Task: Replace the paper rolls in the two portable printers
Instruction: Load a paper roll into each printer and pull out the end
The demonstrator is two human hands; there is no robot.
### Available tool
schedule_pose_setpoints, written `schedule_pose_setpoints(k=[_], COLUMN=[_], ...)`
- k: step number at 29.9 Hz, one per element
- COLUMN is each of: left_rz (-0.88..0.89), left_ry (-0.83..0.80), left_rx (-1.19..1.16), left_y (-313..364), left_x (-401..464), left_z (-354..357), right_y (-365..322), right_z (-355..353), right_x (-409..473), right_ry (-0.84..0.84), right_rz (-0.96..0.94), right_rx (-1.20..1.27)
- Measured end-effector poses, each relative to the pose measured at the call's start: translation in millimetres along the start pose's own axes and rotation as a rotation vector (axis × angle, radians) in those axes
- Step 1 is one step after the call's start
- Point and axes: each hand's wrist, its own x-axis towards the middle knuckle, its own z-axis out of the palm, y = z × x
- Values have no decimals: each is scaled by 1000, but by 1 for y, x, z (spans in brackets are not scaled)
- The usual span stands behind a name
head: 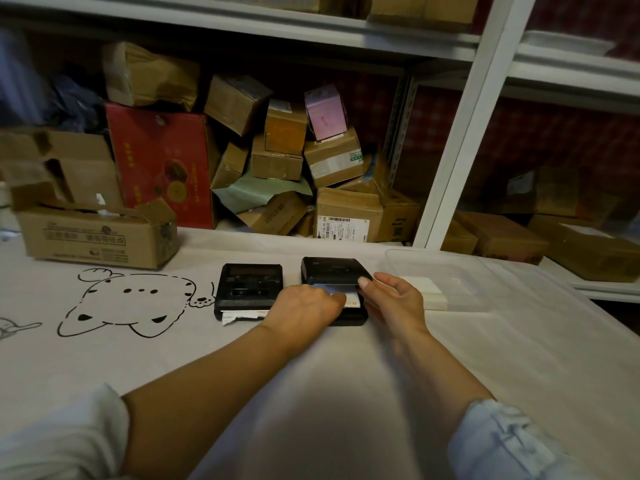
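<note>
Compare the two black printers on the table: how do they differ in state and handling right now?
The left printer lies closed and flat; the right printer has its lid raised. Nobody touches the left printer, while the left hand and right hand work at the right printer. A torn paper strip hangs from the left printer; white paper shows inside the right printer. Both are black and sit side by side.

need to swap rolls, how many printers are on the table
2. The left printer lies closed beside the cat drawing, paper poking from its near edge. The right printer sits next to it, lid raised, with the left hand and right hand on it.
</note>
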Motion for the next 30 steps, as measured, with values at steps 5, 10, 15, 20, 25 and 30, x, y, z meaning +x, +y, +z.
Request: schedule_pose_setpoints(k=[5,10,15,20,25,30], left_rz=[-1,-10,-82,-59,72,-55], left_ry=[59,140,187,191,133,133], left_rx=[-65,-175,-195,-226,-323,-419], left_y=[-4,-8,-15,-20,-30,-41], left_x=[4,5,13,17,14,16], left_z=[-3,-4,-8,-9,-2,12], right_y=[4,25,22,15,19,16], right_z=[0,0,7,19,28,27], right_x=[-1,-4,-3,16,35,43], right_ry=[-84,-127,-222,-127,-99,-109], right_rz=[-121,-147,-306,-355,-436,-515], right_rx=[-75,-223,-410,-509,-741,-954])
